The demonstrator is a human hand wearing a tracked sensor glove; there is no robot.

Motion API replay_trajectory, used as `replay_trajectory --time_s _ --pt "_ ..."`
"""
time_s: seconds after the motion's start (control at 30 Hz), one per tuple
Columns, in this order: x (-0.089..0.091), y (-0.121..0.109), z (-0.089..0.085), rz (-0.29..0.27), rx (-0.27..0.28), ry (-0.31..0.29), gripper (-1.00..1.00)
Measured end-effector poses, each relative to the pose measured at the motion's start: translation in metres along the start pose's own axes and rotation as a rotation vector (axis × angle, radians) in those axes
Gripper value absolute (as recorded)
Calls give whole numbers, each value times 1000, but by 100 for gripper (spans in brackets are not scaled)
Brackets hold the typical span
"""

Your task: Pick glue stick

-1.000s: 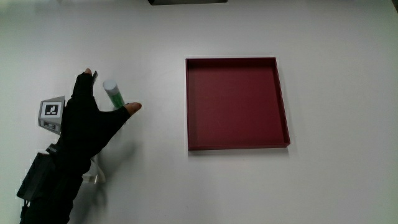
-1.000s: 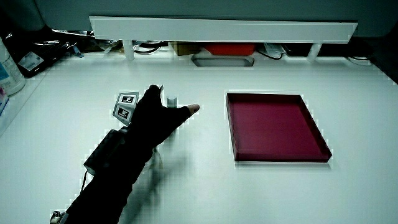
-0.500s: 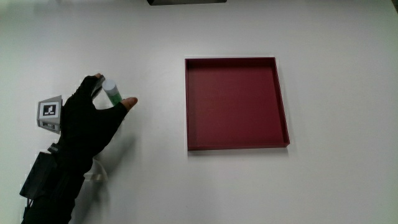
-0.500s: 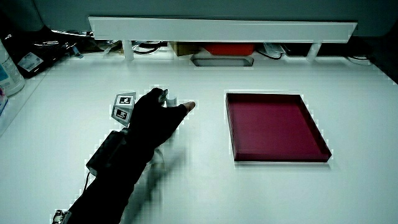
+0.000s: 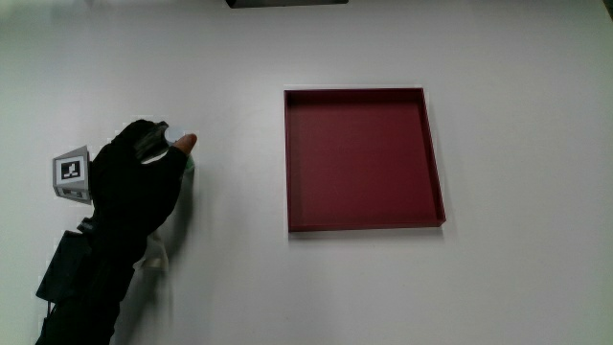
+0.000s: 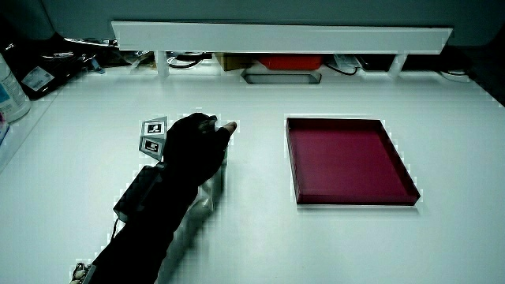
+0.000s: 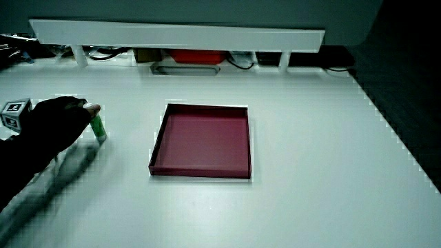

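The glue stick (image 7: 98, 127), green with a white cap, is gripped near its top by the hand (image 7: 84, 110) and leans a little, with its base close to the white table. In the main view the hand (image 5: 165, 146) covers nearly all of it, and only a pale green sliver of the glue stick (image 5: 191, 165) shows beside the thumb. The curled fingers of the hand (image 6: 213, 128) hide it in a side view. The patterned cube (image 5: 71, 171) sits on the back of the glove. I cannot tell if the stick is off the table.
A shallow red square tray (image 5: 287, 163) lies on the table beside the hand, also seen in both side views (image 6: 293, 158) (image 7: 158, 141). A low white partition (image 6: 284, 35) runs along the table's edge farthest from the person, with small clutter under it.
The fingers and thumb, spread around the lying glue stick a second ago, have curled shut on it. The stick has gone from lying flat to nearly upright in the grasp.
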Motion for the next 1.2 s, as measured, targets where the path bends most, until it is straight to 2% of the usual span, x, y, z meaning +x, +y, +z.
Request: replay_trajectory --time_s 0.17,0.37,0.47,0.5,0.57,0.67,0.83,0.9,0.97,1.0,1.1,1.2 --pt "-4 1 2 -2 9 12 100" --pt "-2 1 2 -21 28 13 100" --pt "-1 -1 2 -26 34 37 100" --pt "-1 -1 3 -53 37 14 100" --pt "2 -3 4 -56 50 21 100" --pt "14 -4 3 -92 27 40 100" --pt "46 -8 -6 -152 -35 -9 100" --pt "50 -6 -10 -170 -53 -5 100" --pt "59 -7 -18 -206 -85 -51 100" --pt "65 -8 -22 -202 -102 -60 100" --pt "78 -8 -35 -246 -133 -71 100" --pt "94 -11 -50 -253 -182 -112 100"
